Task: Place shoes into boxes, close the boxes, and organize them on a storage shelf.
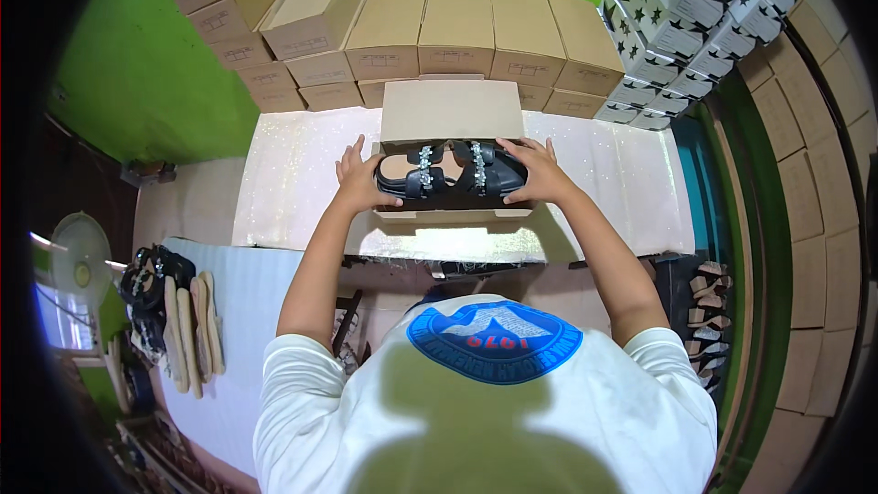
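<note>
A pair of black sandals [451, 172] with jewelled straps and tan insoles lies in an open cardboard shoebox [457, 217] in front of me. Its lid flap [451, 112] stands up at the far side. My left hand [363, 180] grips the left end of the pair, thumb on the near side and the other fingers partly spread. At the right end, my right hand [540, 172] grips in the same way, thumb near and fingers on the far side. The palms hide the tips of the sandals. Whether they touch the box floor, I cannot tell.
Stacked brown boxes [457, 27] line the table's back, with white star-patterned boxes [672, 27] at the back right. On a side table at left lie more black sandals [151, 279] and pale soles [192, 329]. A fan [80, 265] stands beyond. Heeled soles [709, 311] sit at right.
</note>
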The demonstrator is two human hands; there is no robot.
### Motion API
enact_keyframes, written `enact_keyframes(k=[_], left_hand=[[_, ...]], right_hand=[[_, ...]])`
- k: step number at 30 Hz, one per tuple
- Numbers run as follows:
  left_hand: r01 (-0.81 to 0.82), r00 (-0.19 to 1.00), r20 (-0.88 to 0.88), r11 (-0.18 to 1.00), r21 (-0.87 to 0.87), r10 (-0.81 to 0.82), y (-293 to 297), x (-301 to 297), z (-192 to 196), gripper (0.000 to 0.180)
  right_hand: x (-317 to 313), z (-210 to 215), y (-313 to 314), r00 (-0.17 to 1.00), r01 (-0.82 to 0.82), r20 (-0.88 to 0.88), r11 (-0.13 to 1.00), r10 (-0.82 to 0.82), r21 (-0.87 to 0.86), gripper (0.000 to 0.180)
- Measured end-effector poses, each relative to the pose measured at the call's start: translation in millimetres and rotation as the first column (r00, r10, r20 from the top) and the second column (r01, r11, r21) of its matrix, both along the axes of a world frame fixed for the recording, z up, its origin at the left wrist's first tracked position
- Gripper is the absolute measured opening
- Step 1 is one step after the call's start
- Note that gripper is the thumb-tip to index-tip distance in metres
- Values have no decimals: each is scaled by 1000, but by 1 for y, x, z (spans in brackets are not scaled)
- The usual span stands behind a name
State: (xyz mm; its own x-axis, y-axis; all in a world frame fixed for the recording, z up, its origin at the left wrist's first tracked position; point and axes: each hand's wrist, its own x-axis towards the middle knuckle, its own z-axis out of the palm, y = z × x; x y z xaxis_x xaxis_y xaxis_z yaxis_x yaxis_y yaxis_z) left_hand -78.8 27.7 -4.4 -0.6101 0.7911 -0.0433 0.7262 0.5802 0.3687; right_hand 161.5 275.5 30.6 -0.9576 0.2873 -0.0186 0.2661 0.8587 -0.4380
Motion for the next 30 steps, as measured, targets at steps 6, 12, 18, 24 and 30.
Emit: enact_keyframes(k=[6,12,18,24,30], left_hand=[[125,946,-264,961,-245,-190,16,11,17,94],[111,915,-326,926,-362,-237,24,22,16,99],[-19,996,-85,999,-27,17,7,14,1,112],[79,960,231,947,310,-156,-20,14,-21,126],[133,985,88,973,189,-151,-14,31,-9,128]], right_hand=[[-2,-17,-4,994,-21,108,990,6,140,106],[-2,-19,-13,990,7,132,965,-43,264,106],[21,-35,-10,948,318,-76,938,-310,140,108],[53,-48,-35,957,280,-47,953,-287,-113,121],[42,-53,-46,942,319,-111,948,-317,2,98]])
